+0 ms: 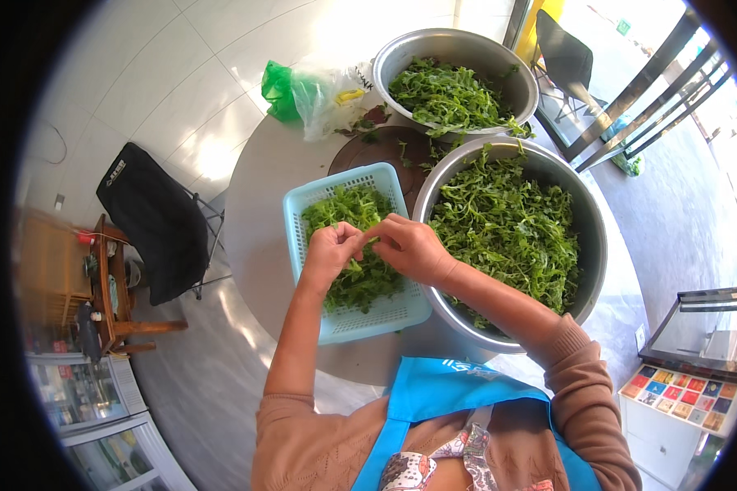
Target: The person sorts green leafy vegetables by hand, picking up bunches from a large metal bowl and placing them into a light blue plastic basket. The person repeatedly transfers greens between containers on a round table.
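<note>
Over a light-blue plastic basket point(374, 325), my left hand point(330, 253) and my right hand point(410, 248) meet with thumbs and fingertips pinched together. A small green sprig point(355, 266) shows just below the pinched fingers; most of it is hidden by them. Leafy greens point(359, 288) lie in the basket beneath both hands. Right of the basket stands a large metal basin point(594, 264), filled with a heap of loose leafy greens point(510, 227). My right forearm passes over the basin's near rim.
A second metal basin point(399, 52) of greens stands at the far side of the round table point(252, 202). Behind the basket is a brown round board point(359, 150), with plastic bags point(313, 92) near it. A black folding chair point(159, 227) stands to the left.
</note>
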The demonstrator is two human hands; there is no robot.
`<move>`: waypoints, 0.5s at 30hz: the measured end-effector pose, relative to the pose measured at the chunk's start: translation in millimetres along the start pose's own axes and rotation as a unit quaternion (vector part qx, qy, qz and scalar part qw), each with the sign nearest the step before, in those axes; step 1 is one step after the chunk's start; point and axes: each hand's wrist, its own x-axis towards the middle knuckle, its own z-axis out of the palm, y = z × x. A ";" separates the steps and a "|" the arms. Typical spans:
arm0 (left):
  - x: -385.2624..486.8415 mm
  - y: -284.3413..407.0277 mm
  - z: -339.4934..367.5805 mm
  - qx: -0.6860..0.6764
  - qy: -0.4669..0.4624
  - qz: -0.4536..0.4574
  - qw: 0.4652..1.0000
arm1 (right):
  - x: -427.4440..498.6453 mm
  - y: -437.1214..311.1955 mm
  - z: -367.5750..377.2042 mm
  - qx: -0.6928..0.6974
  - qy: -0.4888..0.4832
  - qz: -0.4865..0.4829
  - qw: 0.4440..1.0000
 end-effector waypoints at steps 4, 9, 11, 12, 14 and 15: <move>-5.2 11.7 -1.7 -0.055 0.017 -0.016 0.998 | 8.2 -16.0 4.2 -0.044 0.029 0.012 0.999; -5.0 25.6 -2.7 -0.062 0.016 -0.011 0.998 | 20.0 -16.1 5.9 -0.067 0.009 0.031 0.997; -5.6 32.2 -2.7 -0.072 0.021 -0.038 0.996 | 25.1 -15.4 6.5 -0.052 0.031 -0.001 0.998; -7.5 34.9 -2.4 -0.020 0.020 0.002 1.000 | 27.4 -15.9 6.6 -0.036 0.033 0.011 0.999; -10.5 39.0 -1.6 -0.030 0.027 0.027 0.999 | 32.0 -17.9 6.4 -0.033 0.017 0.023 0.999; -10.9 40.1 -0.8 0.000 0.034 0.058 0.998 | 33.7 -19.3 6.2 -0.027 0.006 0.038 0.999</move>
